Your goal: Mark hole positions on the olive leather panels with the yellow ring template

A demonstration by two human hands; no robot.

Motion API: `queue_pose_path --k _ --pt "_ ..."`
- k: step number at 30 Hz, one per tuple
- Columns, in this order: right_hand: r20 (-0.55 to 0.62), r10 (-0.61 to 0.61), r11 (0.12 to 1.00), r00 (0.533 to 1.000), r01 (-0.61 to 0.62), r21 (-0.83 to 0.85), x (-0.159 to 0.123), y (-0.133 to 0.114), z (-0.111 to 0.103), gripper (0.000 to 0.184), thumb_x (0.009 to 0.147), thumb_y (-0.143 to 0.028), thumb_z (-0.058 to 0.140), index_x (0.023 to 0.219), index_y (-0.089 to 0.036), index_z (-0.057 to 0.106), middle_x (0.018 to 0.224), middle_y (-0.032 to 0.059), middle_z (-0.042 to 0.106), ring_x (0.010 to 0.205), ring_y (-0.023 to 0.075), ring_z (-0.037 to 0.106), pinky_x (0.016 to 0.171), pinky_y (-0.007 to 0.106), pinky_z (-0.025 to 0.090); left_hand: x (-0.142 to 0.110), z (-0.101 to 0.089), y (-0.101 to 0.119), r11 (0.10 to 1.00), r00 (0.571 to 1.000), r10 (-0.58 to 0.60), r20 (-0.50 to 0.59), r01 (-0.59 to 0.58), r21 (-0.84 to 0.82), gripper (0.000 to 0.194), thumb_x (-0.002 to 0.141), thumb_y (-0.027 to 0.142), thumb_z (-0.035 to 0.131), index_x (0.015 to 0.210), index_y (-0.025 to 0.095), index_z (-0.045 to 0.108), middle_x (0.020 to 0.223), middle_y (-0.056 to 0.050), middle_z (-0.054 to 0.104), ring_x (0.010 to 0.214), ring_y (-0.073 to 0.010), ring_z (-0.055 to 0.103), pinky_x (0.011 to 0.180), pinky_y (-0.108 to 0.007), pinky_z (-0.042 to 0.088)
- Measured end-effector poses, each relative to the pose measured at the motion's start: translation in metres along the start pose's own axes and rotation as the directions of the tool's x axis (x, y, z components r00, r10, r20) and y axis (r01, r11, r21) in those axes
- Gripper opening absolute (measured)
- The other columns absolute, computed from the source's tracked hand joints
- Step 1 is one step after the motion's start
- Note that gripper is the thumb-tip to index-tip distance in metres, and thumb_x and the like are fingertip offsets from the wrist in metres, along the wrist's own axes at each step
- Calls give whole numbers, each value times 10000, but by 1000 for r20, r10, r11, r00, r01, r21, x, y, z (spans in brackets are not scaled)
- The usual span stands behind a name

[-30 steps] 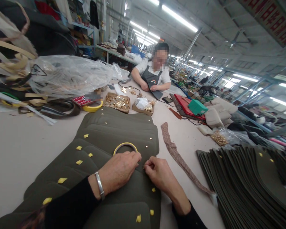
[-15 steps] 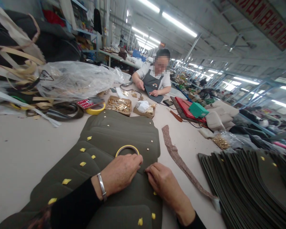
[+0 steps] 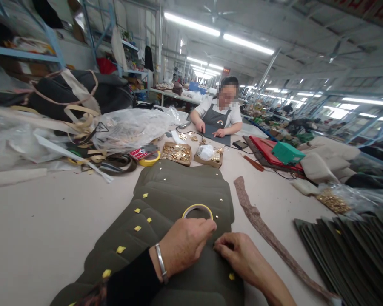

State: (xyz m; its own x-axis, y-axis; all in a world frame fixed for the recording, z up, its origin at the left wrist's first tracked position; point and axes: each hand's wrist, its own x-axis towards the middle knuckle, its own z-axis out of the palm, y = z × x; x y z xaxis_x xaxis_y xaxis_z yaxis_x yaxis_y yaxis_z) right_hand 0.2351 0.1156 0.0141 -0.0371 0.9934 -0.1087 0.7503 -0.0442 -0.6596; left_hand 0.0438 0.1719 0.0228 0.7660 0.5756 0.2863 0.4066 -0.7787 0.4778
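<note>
A row of overlapping olive-green leather panels [image 3: 178, 199] lies along the table in front of me, dotted with small yellow tape squares [image 3: 120, 249] and gold studs. A yellow tape roll [image 3: 197, 208] rests on the panels just beyond my fingers. My left hand [image 3: 185, 244], with a silver bracelet at the wrist, presses knuckles-up on the nearest panel with its fingers curled. My right hand [image 3: 239, 255] lies beside it, fingertips pinched together at the panel's surface; what they pinch is too small to see.
Two cardboard boxes of gold hardware [image 3: 178, 153] stand beyond the panels, with a second yellow tape roll [image 3: 149, 160]. Straps and plastic bags [image 3: 127, 127] pile up at the left. A stack of dark panels [image 3: 354, 250] fills the right. A patterned strip [image 3: 261, 225] lies between. A co-worker [image 3: 221, 114] sits opposite.
The camera has tilted and shifted, so everything sits lower and further right in view. Both hands stay together on the nearest panel, the right hand's fingers still pinched.
</note>
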Motion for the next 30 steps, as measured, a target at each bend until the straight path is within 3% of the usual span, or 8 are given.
queue_pose_path --k 3,6,10,17,23,25,26,30 --pt "-153 -98 986 983 117 119 -2 -4 -5 203 846 -197 531 794 -196 727 729 15 715 664 164 646 604 237 462 -1 2 -3 994 997 -2 -82 -8 -113 220 959 175 383 1121 225 524 985 -12 692 876 -139 665 788 -250 523" --pt "-313 -235 946 920 290 142 -2 -10 -8 187 852 -188 546 954 -192 703 851 42 719 718 161 646 669 254 503 -1 4 -6 991 993 9 -116 -24 -129 336 960 189 400 1290 246 431 1163 -26 674 1006 -144 660 878 -265 524" --pt "-357 -433 878 828 476 38 0 -19 -7 186 854 -144 551 1004 -185 651 900 65 695 755 156 631 700 270 516 -2 6 -7 996 994 27 -108 -36 -83 473 955 188 399 1407 220 262 1234 -75 650 1044 -172 661 870 -287 541" --pt "-340 -579 815 741 546 -196 4 -13 3 165 853 -79 493 837 -190 613 708 30 642 661 151 601 627 264 481 -2 6 -2 999 999 -3 -49 0 -50 402 945 169 398 1332 218 301 1091 -52 697 924 -186 696 746 -282 543" --pt "-425 -618 785 662 548 -288 5 -6 11 187 819 -51 480 792 -197 594 677 27 637 606 145 604 577 245 473 -1 6 2 998 998 -69 -10 69 -12 127 939 157 410 996 230 496 846 13 674 780 -165 671 639 -248 481" --pt "-450 -575 814 683 530 -236 3 -8 12 176 807 -62 498 775 -195 609 664 19 638 585 137 600 562 236 467 -1 6 3 998 997 -67 -33 67 11 111 925 143 428 933 220 507 819 10 663 748 -161 654 623 -246 464" --pt "-460 -524 846 717 497 -190 2 -10 13 161 800 -77 514 757 -194 617 651 14 635 570 133 594 551 233 463 -1 7 3 998 997 -60 -47 62 26 115 919 134 432 902 216 510 804 8 655 728 -158 643 611 -244 455" --pt "-423 -113 949 899 224 222 2 -19 16 120 781 -177 571 674 -182 626 564 -9 612 493 123 569 487 221 453 -1 8 4 997 989 11 -149 1 82 171 922 117 394 829 200 511 728 -1 612 637 -144 589 566 -242 423"
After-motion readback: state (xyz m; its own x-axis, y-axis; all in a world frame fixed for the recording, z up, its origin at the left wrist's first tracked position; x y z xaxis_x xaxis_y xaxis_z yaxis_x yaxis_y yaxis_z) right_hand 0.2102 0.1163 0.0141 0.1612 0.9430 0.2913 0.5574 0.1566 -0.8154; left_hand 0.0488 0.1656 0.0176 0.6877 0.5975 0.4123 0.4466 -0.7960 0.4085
